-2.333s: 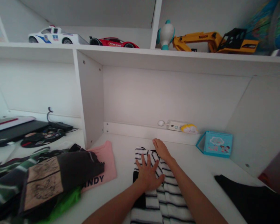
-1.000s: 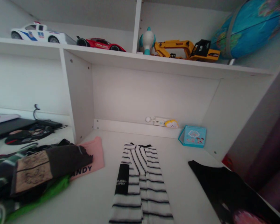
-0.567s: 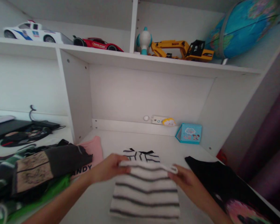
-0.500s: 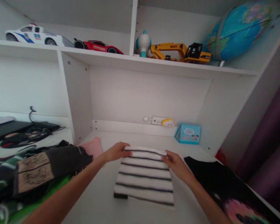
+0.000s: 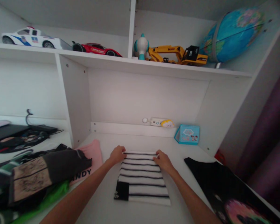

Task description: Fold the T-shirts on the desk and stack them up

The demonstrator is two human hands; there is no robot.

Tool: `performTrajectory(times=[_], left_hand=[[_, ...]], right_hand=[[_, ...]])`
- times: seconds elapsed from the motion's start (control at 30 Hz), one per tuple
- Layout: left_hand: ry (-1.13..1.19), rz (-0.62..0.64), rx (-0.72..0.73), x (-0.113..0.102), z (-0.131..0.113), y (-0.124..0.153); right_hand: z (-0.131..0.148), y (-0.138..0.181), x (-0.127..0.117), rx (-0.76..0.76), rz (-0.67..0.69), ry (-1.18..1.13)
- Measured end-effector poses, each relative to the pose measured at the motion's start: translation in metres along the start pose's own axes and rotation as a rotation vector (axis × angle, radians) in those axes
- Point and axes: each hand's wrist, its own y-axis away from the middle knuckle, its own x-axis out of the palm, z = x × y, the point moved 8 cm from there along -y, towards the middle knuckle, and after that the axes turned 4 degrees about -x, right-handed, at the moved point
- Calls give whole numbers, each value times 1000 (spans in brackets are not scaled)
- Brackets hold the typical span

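A black-and-white striped garment (image 5: 142,177) lies folded into a rectangle on the white desk (image 5: 102,205), a black patch at its near left corner. My left hand (image 5: 116,154) pinches the far left corner of the fold, fingers closed on the cloth. My right hand (image 5: 162,160) grips the far right corner the same way. Both forearms reach in from the bottom of the view.
A pile of dark, green and pink clothes (image 5: 37,174) lies to the left. A black printed garment (image 5: 224,189) lies to the right. A blue box (image 5: 186,134) and a power strip (image 5: 157,122) sit by the back wall. Toy cars (image 5: 30,38), an excavator (image 5: 177,54) and a globe (image 5: 233,32) stand on the shelf above.
The striped garment lay long and flat; both hands lifted its near end and folded it away from me onto the far end. The hands now rest at the far edge.
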Motion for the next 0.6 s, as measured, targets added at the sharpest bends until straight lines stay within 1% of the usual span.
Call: performTrajectory(times=[0.07, 0.17, 0.23, 0.27, 0.33, 0.43, 0.5, 0.53, 0.57, 0.6], left_hand=[[-2, -8, -24, 4, 2, -2], [40, 52, -13, 10, 0, -6], [95, 88, 18, 5, -8, -9], [130, 92, 38, -3, -13, -10], [199, 72, 84, -27, -27, -12], [371, -14, 224, -77, -56, -7], [538, -40, 367, -106, -75, 5], [600, -37, 430, -115, -80, 12], [620, -26, 476, -119, -82, 19], [587, -6, 501, -118, -81, 25]], right_hand=[[-5, -2, 2, 44, -8, 5], [-8, -6, 6, 89, 4, -30], [-4, -10, 1, 87, 3, -80], [0, -13, -7, 73, -9, -111], [15, -17, -32, 22, -73, -177], [44, -9, -84, -81, -220, -262], [67, 11, -116, -204, -371, -328], [77, 26, -129, -275, -450, -349], [88, 44, -136, -347, -512, -347], [97, 62, -137, -414, -536, -321]])
